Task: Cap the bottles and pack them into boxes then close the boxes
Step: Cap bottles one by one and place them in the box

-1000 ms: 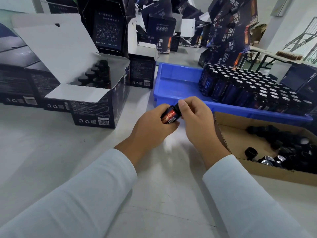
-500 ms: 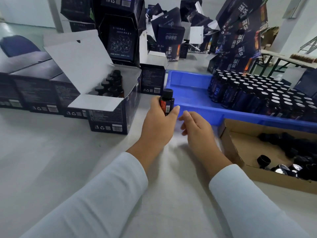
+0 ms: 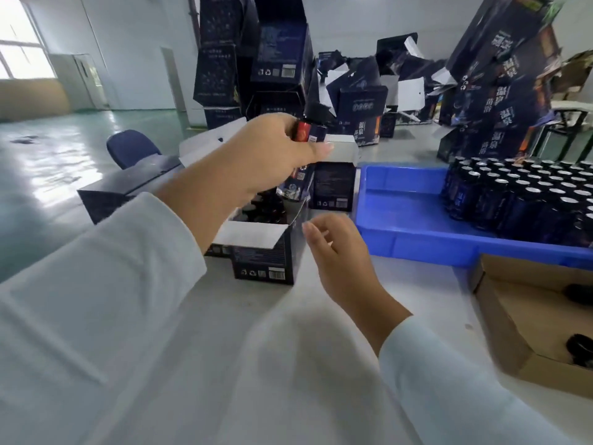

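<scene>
Open box [image 3: 266,252]: dark carton on the white table [image 3: 224,364], top flaps up, one white flap folded toward the camera. Capped dark bottles [image 3: 260,208] stand inside it, only partly seen past the arm.

Held bottle [image 3: 305,146]: small, dark, red-and-blue label, gripped in the left hand [image 3: 272,155] above the open box's far right corner. Fingers and thumb curl round its body. Its tilt and cap are blurred, so which end points down is uncertain.

Right hand [image 3: 340,255]: just right of the open box, over the table, holding nothing, fingers loosely bent and apart, close to the box's right wall; contact cannot be made out.

Blue tray [image 3: 404,220]: right of the open box, on the table. Rows of uncapped dark bottles [image 3: 519,194] fill its right part, silver rims showing.

Cardboard tray [image 3: 510,319]: right of the open box and nearer the camera than the blue tray, with black caps [image 3: 580,348] lying in it.

Small closed carton [image 3: 333,184]: just behind the open box, upright.

Stacked dark cartons [image 3: 256,59]: well behind the open box, some with flaps open.

Blue chair [image 3: 131,147]: left of the open box, beyond the table.
</scene>
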